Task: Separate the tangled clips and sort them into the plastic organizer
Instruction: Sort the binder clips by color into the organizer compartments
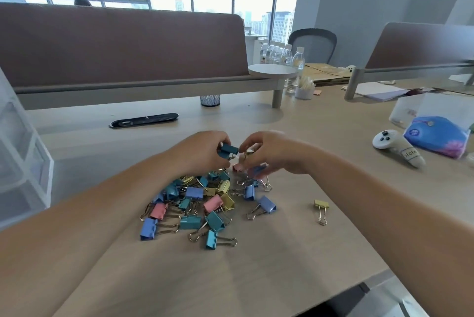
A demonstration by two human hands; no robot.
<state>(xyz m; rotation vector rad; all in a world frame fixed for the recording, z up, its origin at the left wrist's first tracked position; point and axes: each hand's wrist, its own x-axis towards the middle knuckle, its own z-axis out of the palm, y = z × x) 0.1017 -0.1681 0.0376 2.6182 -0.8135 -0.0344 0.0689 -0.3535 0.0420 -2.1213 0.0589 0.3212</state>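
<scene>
Where the counter (282,252) lies nearest the camera, both bare forearms reach in from 7 and 4 o'clock. Between them: loose pile of binder clips (195,203), teal, blue, pink, yellow, many hooked together by wire handles. One yellow clip (321,205) lies apart at 3 o'clock of the pile. Just past the pile at 12 o'clock, left hand (205,153), grip clamped on a dark teal clip (229,149) lifted off the counter. Right hand (275,153), fingertips pinched on a wire handle joined to it; a blue clip (257,170) blurred under its fingers, hold uncertain. Plastic organizer (18,142), clear drawers, at far 9 o'clock edge. White controller (395,147) and blue tissue pack (436,137) at 2 o'clock. Water bottles (279,53) beyond, at 1 o'clock.
</scene>
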